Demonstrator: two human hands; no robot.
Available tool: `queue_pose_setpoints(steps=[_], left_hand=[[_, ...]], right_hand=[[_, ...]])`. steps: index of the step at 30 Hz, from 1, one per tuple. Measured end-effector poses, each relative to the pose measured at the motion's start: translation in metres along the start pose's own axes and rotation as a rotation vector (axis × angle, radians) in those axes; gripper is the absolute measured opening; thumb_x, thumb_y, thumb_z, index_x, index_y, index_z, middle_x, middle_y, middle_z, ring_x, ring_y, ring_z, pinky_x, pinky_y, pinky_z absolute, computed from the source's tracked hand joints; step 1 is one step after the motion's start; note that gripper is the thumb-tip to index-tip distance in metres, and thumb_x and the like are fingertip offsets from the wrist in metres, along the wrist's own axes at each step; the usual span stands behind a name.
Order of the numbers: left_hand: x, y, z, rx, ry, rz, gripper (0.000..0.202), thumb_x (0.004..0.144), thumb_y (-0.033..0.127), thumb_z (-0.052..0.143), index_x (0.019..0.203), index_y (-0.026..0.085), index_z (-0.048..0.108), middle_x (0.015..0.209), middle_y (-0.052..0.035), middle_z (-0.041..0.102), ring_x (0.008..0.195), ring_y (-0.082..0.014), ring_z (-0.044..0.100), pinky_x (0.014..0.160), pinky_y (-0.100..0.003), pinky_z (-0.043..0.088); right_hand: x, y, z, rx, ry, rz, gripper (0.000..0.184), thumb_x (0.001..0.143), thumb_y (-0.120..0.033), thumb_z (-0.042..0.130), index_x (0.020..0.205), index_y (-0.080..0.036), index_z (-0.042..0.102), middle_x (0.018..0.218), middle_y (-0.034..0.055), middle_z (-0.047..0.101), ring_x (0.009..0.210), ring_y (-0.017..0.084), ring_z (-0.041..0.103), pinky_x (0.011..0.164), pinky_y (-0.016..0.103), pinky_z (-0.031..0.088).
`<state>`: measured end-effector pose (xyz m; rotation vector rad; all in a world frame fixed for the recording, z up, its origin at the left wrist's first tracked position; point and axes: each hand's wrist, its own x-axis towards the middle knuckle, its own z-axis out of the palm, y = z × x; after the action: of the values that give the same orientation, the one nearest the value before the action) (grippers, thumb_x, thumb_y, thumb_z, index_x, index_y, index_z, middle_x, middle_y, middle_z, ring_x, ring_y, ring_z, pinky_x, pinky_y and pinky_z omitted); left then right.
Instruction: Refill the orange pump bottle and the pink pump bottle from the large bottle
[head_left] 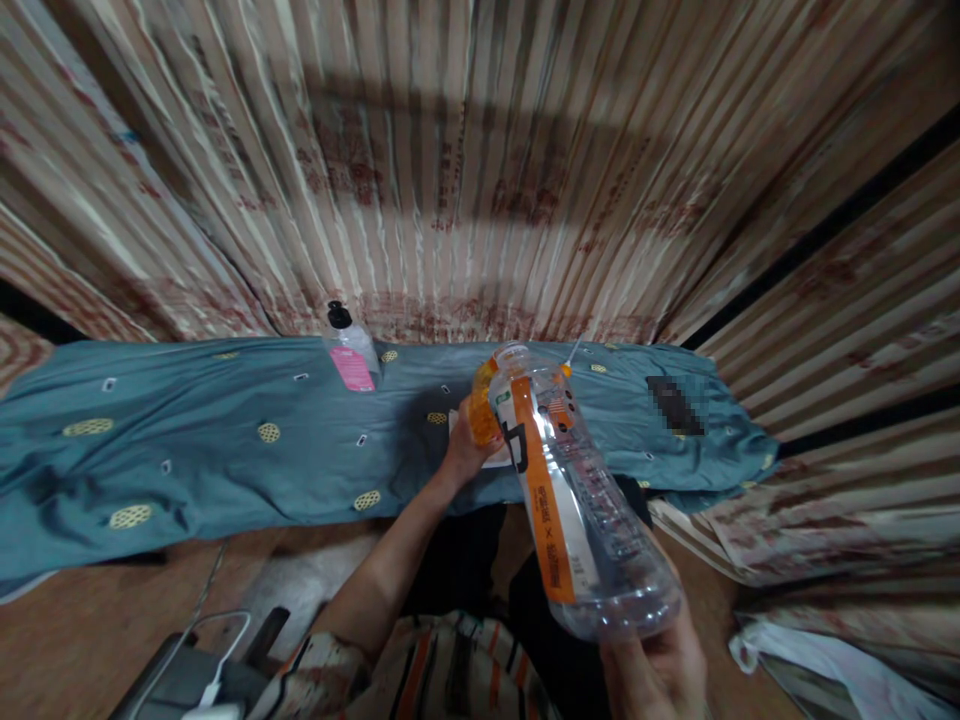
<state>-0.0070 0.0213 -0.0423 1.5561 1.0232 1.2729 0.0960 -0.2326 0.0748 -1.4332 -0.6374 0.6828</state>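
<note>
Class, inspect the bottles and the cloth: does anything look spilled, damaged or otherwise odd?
The dark patch at the right end of the teal cloth is oddly broken into square blocks, hiding what it is. The orange-labelled bottle is tilted, but the right hand holds it; no spill shows.

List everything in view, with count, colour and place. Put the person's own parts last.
Large bottle: 1, clear with orange-and-white label, tilted at centre
Amber container: 1, yellow-orange, beside the large bottle's neck
Flat item: 1, white, below the amber container, mostly hidden
Black-capped bottle: 1, clear, pink label, cloth's back edge
Pixelated item: 1, dark, cloth's right side, unidentifiable
Cloth: 1, teal with yellow motifs, across the middle
Curtain: beige and reddish, behind, panel count unclear
Poles: at least 3, black, both sides
Cable: at least 1, white, lower left
Left hand: 1, bare, holding the amber container
Right hand: 1, bare, at the large bottle's base
</note>
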Motion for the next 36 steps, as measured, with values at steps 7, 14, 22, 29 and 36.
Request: queue_pose_setpoints(steps=[7, 14, 22, 29, 36], left_hand=[[0.001, 0.001, -0.001, -0.03, -0.016, 0.004, 0.066, 0.072, 0.031, 0.086, 0.128, 0.022, 0.05, 0.127, -0.0119, 0.068, 0.117, -0.03, 0.069, 0.103, -0.048, 0.058], [0.0, 0.006, -0.001, -0.048, -0.015, -0.021, 0.066, 0.072, 0.033, 0.088, 0.126, 0.022, 0.051, 0.125, -0.0107, 0.069, 0.115, -0.0296, 0.07, 0.102, -0.048, 0.058], [0.0, 0.003, -0.001, 0.03, -0.014, 0.034, 0.067, 0.073, 0.032, 0.087, 0.128, 0.022, 0.051, 0.123, -0.0113, 0.069, 0.113, -0.0303, 0.07, 0.099, -0.048, 0.06], [0.0, 0.001, -0.001, 0.047, -0.022, 0.019, 0.068, 0.074, 0.029, 0.085, 0.131, 0.021, 0.049, 0.123, -0.0112, 0.07, 0.109, -0.0297, 0.071, 0.096, -0.047, 0.061], [-0.001, 0.0, -0.001, -0.002, -0.021, 0.006, 0.066, 0.074, 0.032, 0.086, 0.127, 0.022, 0.048, 0.126, -0.0125, 0.068, 0.116, -0.0305, 0.07, 0.101, -0.049, 0.06]], right_hand=[[-0.001, -0.003, 0.002, 0.005, -0.006, -0.014, 0.069, 0.088, -0.057, 0.078, 0.148, -0.028, 0.062, 0.157, 0.0122, 0.06, 0.145, 0.035, 0.056, 0.12, 0.047, 0.043], [-0.003, -0.009, 0.006, 0.038, 0.027, 0.01, 0.069, 0.084, -0.056, 0.083, 0.145, -0.029, 0.065, 0.156, 0.011, 0.061, 0.145, 0.034, 0.056, 0.12, 0.045, 0.042], [-0.003, -0.013, 0.007, 0.019, 0.033, 0.007, 0.071, 0.084, -0.056, 0.083, 0.145, -0.025, 0.064, 0.155, 0.0137, 0.061, 0.145, 0.036, 0.056, 0.119, 0.048, 0.044], [-0.003, -0.009, 0.005, 0.011, 0.007, -0.003, 0.066, 0.086, -0.055, 0.08, 0.145, -0.029, 0.063, 0.157, 0.0106, 0.06, 0.145, 0.034, 0.056, 0.119, 0.045, 0.044], [-0.005, -0.018, 0.011, 0.039, 0.046, 0.033, 0.068, 0.082, -0.059, 0.085, 0.141, -0.031, 0.067, 0.154, 0.0077, 0.063, 0.145, 0.031, 0.055, 0.119, 0.04, 0.04]])
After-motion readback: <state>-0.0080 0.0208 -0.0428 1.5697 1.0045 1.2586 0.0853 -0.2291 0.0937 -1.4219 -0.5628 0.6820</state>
